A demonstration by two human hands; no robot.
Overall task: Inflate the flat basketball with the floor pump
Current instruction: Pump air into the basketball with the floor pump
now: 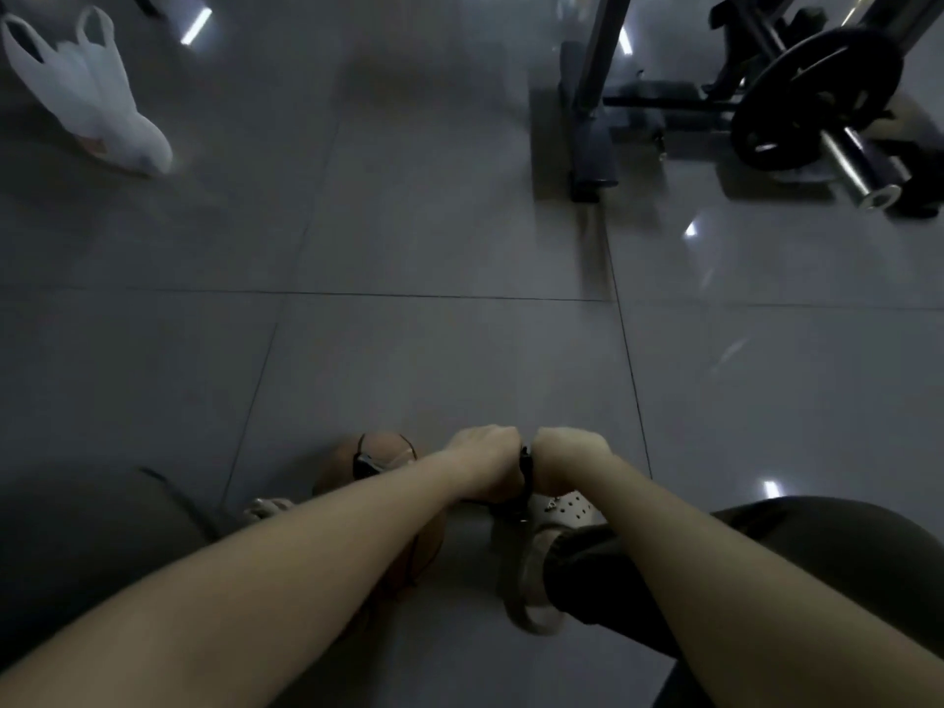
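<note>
Gym: barbell [858,161] with weight plate [817,97], tiled floor [434,237].

Floor [408,222]: grey glossy tiles, thin dark joint lines in a grid, scattered white light streaks.
Plastic bag [87,89]: milky white, half see-through, a faint orange patch at its lower end.
Basketball [383,452]: dull orange-brown, black seam lines curving over it.
Pump handle [525,465]: black.
Clog [567,511]: pale cream-grey, upper dotted with rows of small dark holes, sole edge dirtier tan.
Trouser leg [715,569]: very dark, olive-black, plain.
Weight plate [812,99]: matte black, paler scuffs near the rim.
Bar end [853,168]: bright silver chrome.
Machine frame [597,58]: dark grey upright, near-black base.
</note>
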